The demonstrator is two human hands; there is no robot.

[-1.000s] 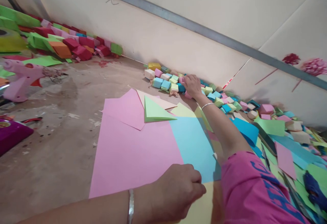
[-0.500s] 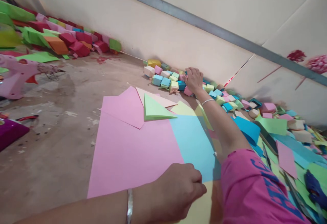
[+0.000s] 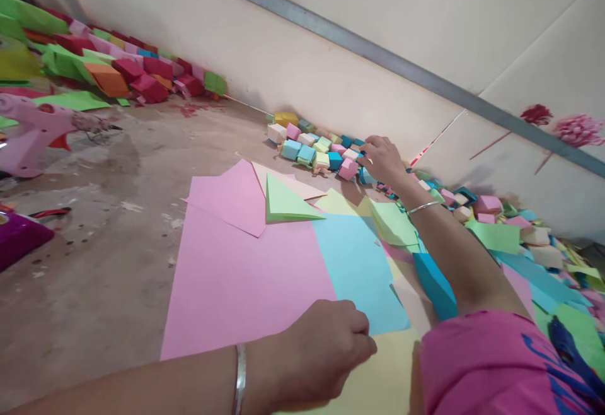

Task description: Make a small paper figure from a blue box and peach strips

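Note:
My left hand (image 3: 326,349) is closed above the pink and yellow sheets at the bottom centre; anything inside its fingers is hidden. My right hand (image 3: 385,159) reaches to the row of small folded paper boxes (image 3: 347,169) along the wall, its bent fingers over them. Whether it grips one cannot be made out. Between the hands lie a large pink sheet (image 3: 246,282), a light blue sheet (image 3: 357,263) and a folded green triangle (image 3: 288,204).
At the left are a pink glue gun (image 3: 35,128) and a purple object (image 3: 23,238). Behind them, red, orange and green paper pieces (image 3: 149,87) line the wall. Paper flowers (image 3: 576,131) stand at the right, above more coloured paper (image 3: 496,236) and a dark blue tool (image 3: 570,349).
My right hand and forearm have shifted right along the row of boxes, uncovering some boxes and a light green sheet. My left hand has hardly moved.

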